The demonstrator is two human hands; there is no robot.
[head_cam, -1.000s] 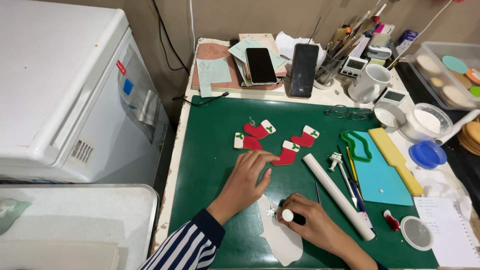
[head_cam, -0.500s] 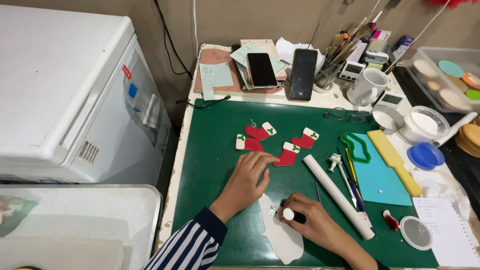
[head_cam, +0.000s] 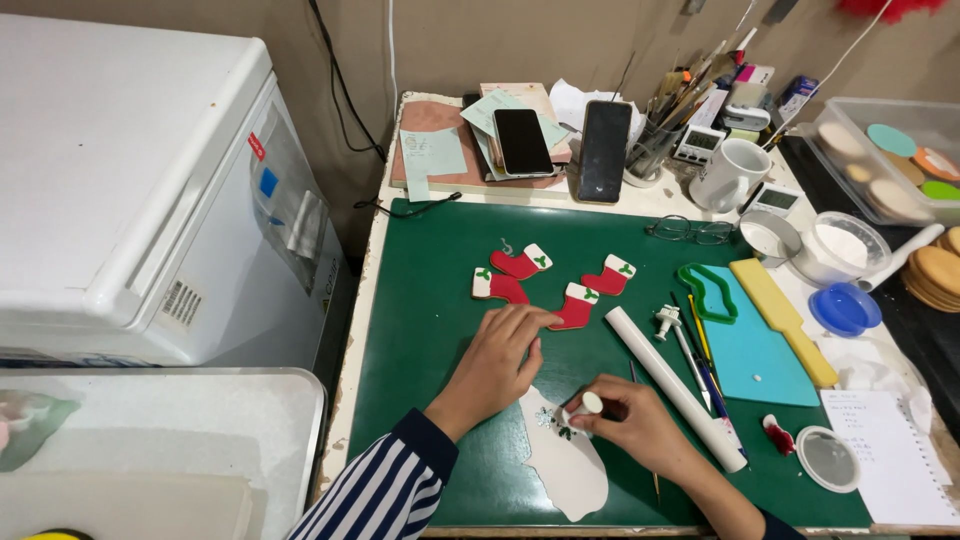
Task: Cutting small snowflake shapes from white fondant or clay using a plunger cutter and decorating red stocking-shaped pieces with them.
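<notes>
A white chest-shaped appliance (head_cam: 120, 170) fills the upper left of the frame, with a pale tray-like surface (head_cam: 150, 450) below it in the lower left. The green cutting mat (head_cam: 440, 300) covers the middle and lower centre. At the right edge sits a clear tub (head_cam: 880, 160) of round coloured pieces, and near it a white bowl (head_cam: 840, 245) of powder.

On the mat, right of centre, lie a light blue sheet (head_cam: 760, 350), a yellow scraper (head_cam: 780, 315) and a white rolling pin (head_cam: 675, 385) set at a slant. A white stocking-shaped piece (head_cam: 572, 465) of rolled paste lies at the lower centre. Four small red and white stockings (head_cam: 520, 263) sit above the hands in a loose group.

The left hand (head_cam: 500, 360) lies flat, fingers spread and open, its tips touching the mat just beside the lowest red stocking and the top of the white piece; it grips nothing. The right hand (head_cam: 625, 425) is curled closed around a small white-tipped stamp tool (head_cam: 583, 408), pressed down on the upper part of the white piece, where a small green mark shows.

Risks, as a judgement: the soft white piece could stretch or tear if the tool drags sideways, and the left fingers could dent its edge. The rolling pin, close by the right wrist, could be nudged and roll into the tools beside it.
</notes>
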